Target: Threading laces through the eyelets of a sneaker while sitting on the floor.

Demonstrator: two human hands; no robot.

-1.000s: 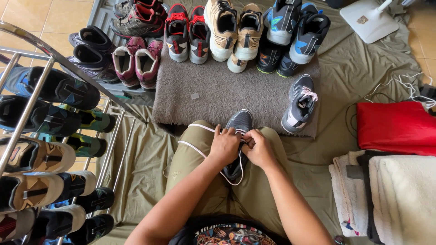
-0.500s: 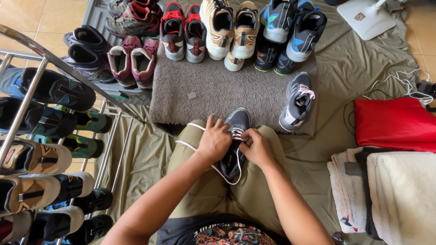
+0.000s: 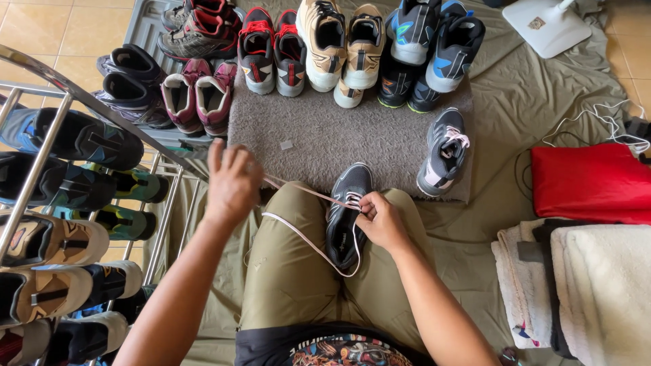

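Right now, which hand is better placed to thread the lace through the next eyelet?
Right, probably. The right hand rests at the eyelets of the grey shoe on the lap. The left hand is off to the side, pulling the white lace taut.

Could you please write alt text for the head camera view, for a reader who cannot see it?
A seated person laces a dark grey sneaker held between their knees: the left hand pulls a pale lace taut out to the left while the right hand steadies the lacing at the shoe's tongue. Pairs of shoes line a grey mat ahead, and a metal shoe rack stands at left.
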